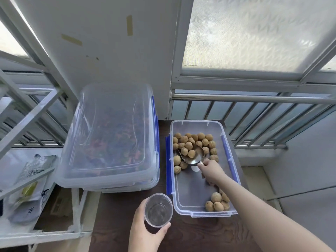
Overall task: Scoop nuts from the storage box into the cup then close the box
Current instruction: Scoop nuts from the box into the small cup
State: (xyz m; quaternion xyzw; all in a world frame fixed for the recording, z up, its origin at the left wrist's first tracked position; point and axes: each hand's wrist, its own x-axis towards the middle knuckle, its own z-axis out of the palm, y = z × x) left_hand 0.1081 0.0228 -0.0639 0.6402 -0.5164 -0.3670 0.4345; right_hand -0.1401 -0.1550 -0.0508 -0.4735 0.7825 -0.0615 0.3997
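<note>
While a white rack [36, 113] with packets [31, 180] on its shelf fills the far left, a stack of lidded clear tubs [109, 135] stands next to it on the dark tabletop [118, 224], holding a blurred mix of red and dark bits. Just in front of the tubs, the left hand [143, 231] grips a clear cup [158, 210], its fingers [163, 229] curled round the cup's wall; the cup is upright and looks empty, and it sits just beside the near left corner of the box [198, 197]. The box is open, clear with blue clips, and lies to the right of the tubs. Most of the nuts [194, 140] are heaped at its far end, and a few sit in the near right corner. A metal scoop [192, 155] lies among the far heap with several nuts in its bowl. The right hand [211, 170] reaches into the box, fingers [206, 163] closed on the scoop's handle. Behind the box run a railing [254, 115] and a frosted window [254, 33].
</note>
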